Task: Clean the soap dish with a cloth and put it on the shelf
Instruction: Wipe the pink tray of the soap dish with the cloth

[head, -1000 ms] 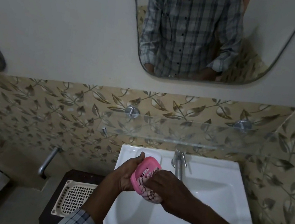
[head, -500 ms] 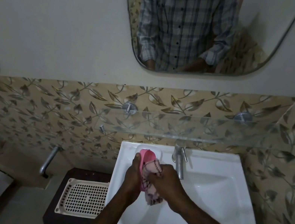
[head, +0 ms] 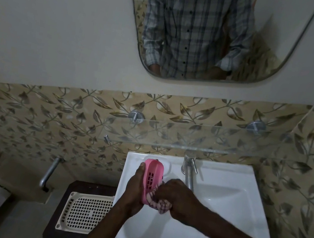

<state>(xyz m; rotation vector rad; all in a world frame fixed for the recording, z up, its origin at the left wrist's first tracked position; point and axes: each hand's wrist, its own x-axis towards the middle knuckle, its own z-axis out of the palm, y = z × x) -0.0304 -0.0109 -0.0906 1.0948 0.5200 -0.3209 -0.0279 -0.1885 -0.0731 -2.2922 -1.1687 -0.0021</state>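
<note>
A pink plastic soap dish [head: 153, 176] with drain slots is held on edge over the white basin. My left hand [head: 135, 186] grips it from the left side. My right hand [head: 176, 200] is closed on a pale checked cloth [head: 160, 204], which it presses against the dish's lower inner end. The upper half of the dish is uncovered. A clear glass shelf [head: 200, 140] on two metal pegs runs along the leaf-patterned tiles above the basin, with nothing on it.
A chrome tap [head: 189, 170] stands right of the dish at the back of the white basin [head: 221, 203]. A cream perforated tray [head: 85, 211] lies on a dark stool at the left. A mirror [head: 209, 31] hangs above; a metal pipe [head: 50, 171] juts from the wall.
The dish has turned more on edge with its slotted inside showing. My right hand and the cloth slid from the dish's middle down to its lower end.
</note>
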